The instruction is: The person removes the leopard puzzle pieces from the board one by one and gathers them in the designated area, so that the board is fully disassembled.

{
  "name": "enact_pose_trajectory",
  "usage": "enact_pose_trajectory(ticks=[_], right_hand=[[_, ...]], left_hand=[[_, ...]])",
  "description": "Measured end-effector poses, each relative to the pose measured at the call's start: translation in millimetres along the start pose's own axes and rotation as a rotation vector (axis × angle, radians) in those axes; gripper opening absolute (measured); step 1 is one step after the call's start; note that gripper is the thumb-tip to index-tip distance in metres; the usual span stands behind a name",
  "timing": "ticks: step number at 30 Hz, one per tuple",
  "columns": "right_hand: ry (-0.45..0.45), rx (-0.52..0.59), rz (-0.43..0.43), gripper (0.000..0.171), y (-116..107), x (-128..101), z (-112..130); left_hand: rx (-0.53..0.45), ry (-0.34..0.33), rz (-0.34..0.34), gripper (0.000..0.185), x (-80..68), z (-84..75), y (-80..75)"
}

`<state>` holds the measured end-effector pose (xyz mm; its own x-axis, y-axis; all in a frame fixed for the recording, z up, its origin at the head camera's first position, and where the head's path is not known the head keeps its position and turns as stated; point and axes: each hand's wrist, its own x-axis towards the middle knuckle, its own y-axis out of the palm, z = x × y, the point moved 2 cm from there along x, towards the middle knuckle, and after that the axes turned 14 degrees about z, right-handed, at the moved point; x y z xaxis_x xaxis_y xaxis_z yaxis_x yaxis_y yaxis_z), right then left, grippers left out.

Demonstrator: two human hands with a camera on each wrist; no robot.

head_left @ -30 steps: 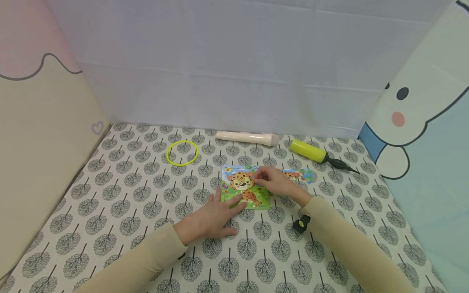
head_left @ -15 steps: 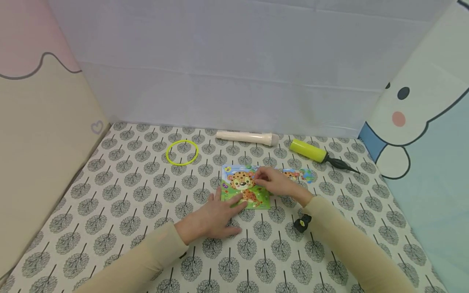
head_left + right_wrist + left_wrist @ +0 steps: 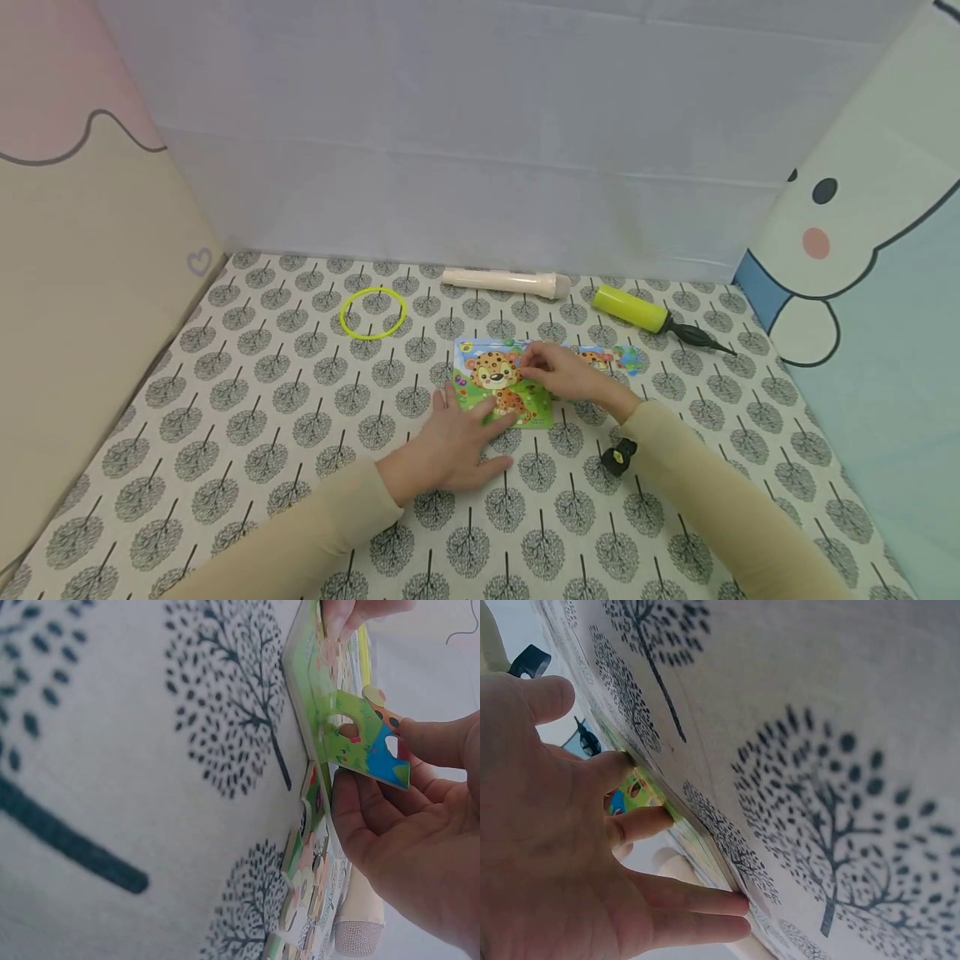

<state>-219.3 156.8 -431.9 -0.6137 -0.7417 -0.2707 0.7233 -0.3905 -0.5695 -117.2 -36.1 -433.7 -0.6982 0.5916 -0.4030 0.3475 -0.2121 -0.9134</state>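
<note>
A leopard picture puzzle board [image 3: 536,418] lies flat on the patterned cloth. My left hand [image 3: 453,450] rests at its lower left with fingers straight and spread; the fingertips touch the board's edge and face. Over the board's right side, my right hand [image 3: 562,371] pinches a puzzle piece [image 3: 364,739] between thumb and fingers. That piece is green and blue with rounded cut-outs, and stands tilted up from the board in the right wrist view. Loose puzzle pieces [image 3: 626,360] lie to the right of the board, partly hidden behind the right hand.
Behind the board lies a white microphone [image 3: 498,282]. A yellow ring [image 3: 372,337] is at the back left, and a yellow hand pump [image 3: 630,309] with a black nozzle at the back right. A small black object [image 3: 618,457] sits beside the right sleeve.
My left hand has shifted slightly to the right, its fingers still on the board. The right hand stays almost where it was, holding the puzzle piece.
</note>
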Motion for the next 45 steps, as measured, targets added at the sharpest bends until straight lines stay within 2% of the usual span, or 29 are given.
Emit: enact_pose_trajectory(ticks=[7, 14, 20, 26, 31, 38, 45], right_hand=[[0.002, -0.003, -0.011, 0.012, -1.4, -3.0, -0.4], [0.027, -0.019, -0.116, 0.013, -4.6, -5.9, 4.1], [0.034, -0.019, -0.155, 0.013, -12.3, -11.2, -0.9], [0.057, 0.003, -0.222, 0.012, -31.4, -35.6, -17.5], [0.169, -0.01, -0.256, 0.015, -47.1, -66.4, -38.7], [0.261, 0.03, -0.215, 0.02, -57.4, -102.6, -57.8], [0.296, 0.016, -0.188, 0.015, -55.9, -116.2, -73.0]], left_hand=[[0.07, 0.0, -0.032, 0.066, 4.3, -1.8, -2.5], [0.085, -0.007, -0.03, 0.068, 4.6, -3.5, -2.5], [0.109, -0.01, -0.032, 0.07, 4.0, -2.2, -0.8], [0.105, -0.025, -0.017, 0.073, 1.7, 0.2, 0.6], [0.119, -0.037, 0.002, 0.075, 0.6, 0.9, 1.5], [0.112, -0.026, 0.006, 0.075, -0.5, -0.1, 1.2], [0.147, -0.018, -0.002, 0.076, 0.7, -1.1, 3.2]])
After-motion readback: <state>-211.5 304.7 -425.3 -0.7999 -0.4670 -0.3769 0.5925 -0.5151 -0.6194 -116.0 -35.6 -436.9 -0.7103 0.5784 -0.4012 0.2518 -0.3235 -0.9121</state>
